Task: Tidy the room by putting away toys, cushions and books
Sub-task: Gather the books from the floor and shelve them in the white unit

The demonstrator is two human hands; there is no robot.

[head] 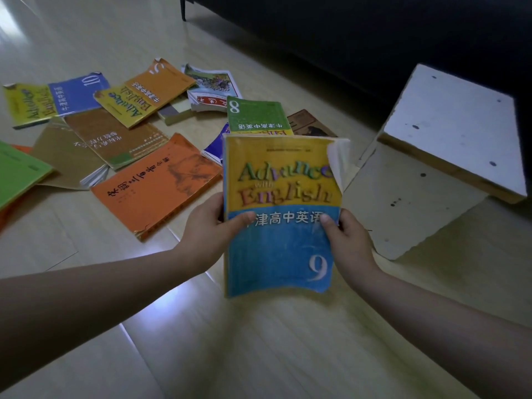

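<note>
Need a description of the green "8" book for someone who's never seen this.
Start at the white box on the floor; left of it books lie scattered. The green book lies just beyond the held book. Only it bears a white 8.

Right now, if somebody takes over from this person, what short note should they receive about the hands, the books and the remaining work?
Both the left hand and the right hand grip the number 9 book by its side edges, above the floor.
The orange book, the number 8 book and others lie scattered on the floor.
Done: one book picked up. Left: put it away, then the rest.
</note>
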